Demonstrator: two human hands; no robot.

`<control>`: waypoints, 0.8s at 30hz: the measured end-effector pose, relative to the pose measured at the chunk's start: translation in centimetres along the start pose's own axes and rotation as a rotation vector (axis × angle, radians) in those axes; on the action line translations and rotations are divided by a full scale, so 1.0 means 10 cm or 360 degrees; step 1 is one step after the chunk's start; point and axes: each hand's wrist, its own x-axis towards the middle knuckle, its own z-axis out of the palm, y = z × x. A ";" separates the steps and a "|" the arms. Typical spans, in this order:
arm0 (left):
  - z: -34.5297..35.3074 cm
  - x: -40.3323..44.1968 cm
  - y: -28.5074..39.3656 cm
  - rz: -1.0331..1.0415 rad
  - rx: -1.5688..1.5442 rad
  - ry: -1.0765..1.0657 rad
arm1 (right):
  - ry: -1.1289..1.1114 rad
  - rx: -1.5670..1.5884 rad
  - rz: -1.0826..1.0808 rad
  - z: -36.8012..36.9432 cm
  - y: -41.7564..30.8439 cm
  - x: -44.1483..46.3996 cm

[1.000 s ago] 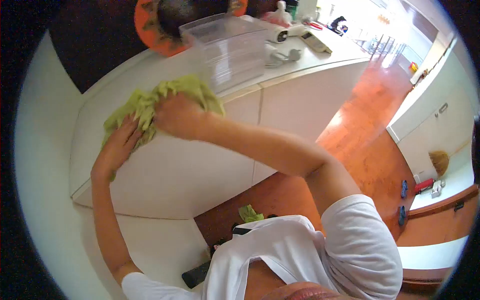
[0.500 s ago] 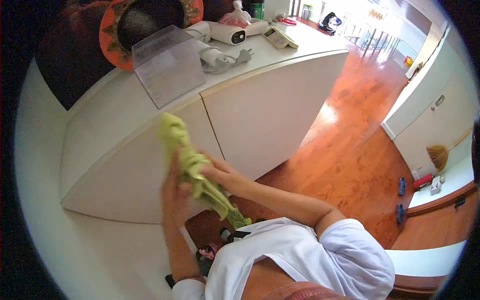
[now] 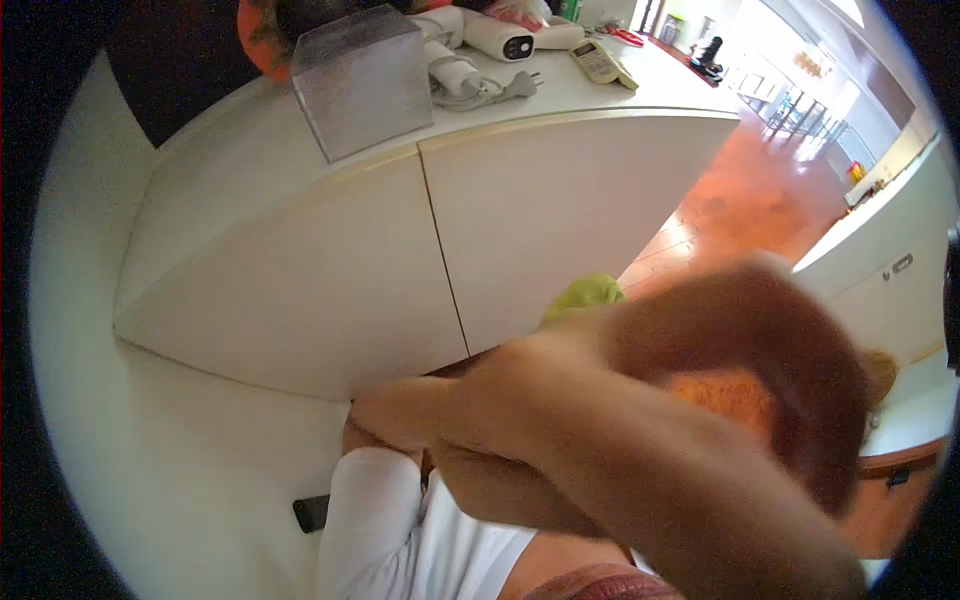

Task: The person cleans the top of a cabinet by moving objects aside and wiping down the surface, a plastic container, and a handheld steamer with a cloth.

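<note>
My bare forearms (image 3: 640, 420) are crossed close to the camera and smeared by motion, so I cannot tell clearly where each hand ends. A yellow-green cloth (image 3: 588, 293) shows partly behind the upper edge of the arms, right of the cabinet doors. It touches or lies just behind an arm; which hand holds it is hidden. The fingers of my left hand and of my right hand do not show clearly. A white sleeve (image 3: 375, 495) covers one upper arm at the lower left.
A white cabinet (image 3: 560, 190) stands ahead. On its top are a clear plastic box (image 3: 365, 90), a white camera-like device (image 3: 500, 38), a coiled cord with a plug (image 3: 490, 92) and a calculator (image 3: 600, 63). Wooden floor (image 3: 745, 195) stretches away to the right.
My arms have moved from in front of the left cabinet door to the right and crossed nearer the camera. The cloth has moved right and is now mostly hidden. The view has shifted too.
</note>
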 end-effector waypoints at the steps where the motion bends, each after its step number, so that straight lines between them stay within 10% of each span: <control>1: 0.07 0.01 -0.05 0.0019 -0.0107 -0.0024 | 0.0025 -0.0017 -0.0043 -0.04 0.00 0.00; 24: 0.22 -0.03 -0.26 0.0121 -0.0399 0.0035 | -0.0137 -0.0294 -0.0233 0.37 0.02 0.25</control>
